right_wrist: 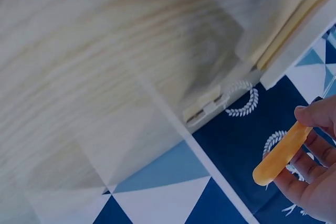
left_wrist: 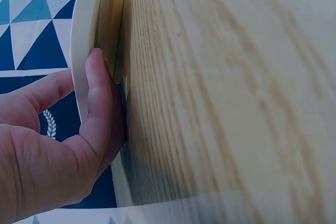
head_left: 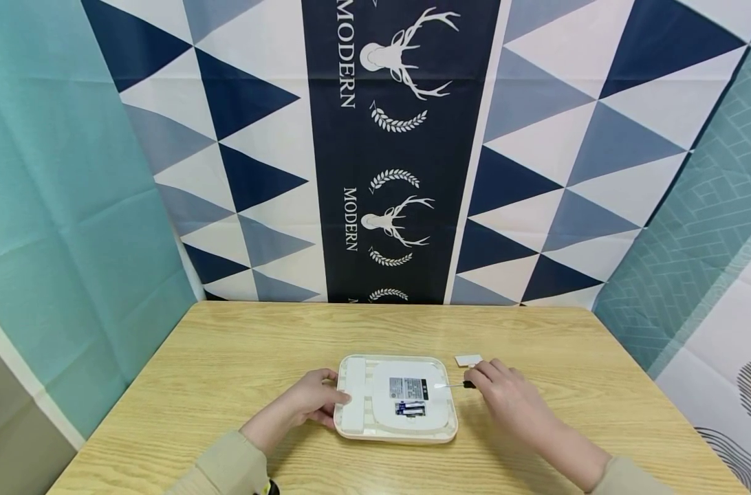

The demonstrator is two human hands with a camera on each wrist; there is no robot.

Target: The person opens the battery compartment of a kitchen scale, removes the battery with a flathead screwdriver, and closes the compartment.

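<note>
A white rounded-corner device (head_left: 382, 433) lies underside up on the wooden table, with a printed label (head_left: 408, 388) and batteries (head_left: 410, 409) showing in an uncovered compartment. My left hand (head_left: 316, 397) grips its left edge, thumb on the top face and fingers around the side. In the left wrist view, that hand (left_wrist: 68, 135) holds the rim close against the wood. My right hand (head_left: 505, 395) holds a screwdriver whose thin shaft (head_left: 454, 386) points left over the device, its tip near the label. The orange screwdriver handle (right_wrist: 281, 156) shows between thumb and fingers in the right wrist view.
A small white cover piece (head_left: 468, 360) lies on the table behind my right hand. The wooden table (head_left: 258, 337) ends at a patterned cloth backdrop (head_left: 388, 151), and a teal cloth (head_left: 72, 206) hangs on the left side.
</note>
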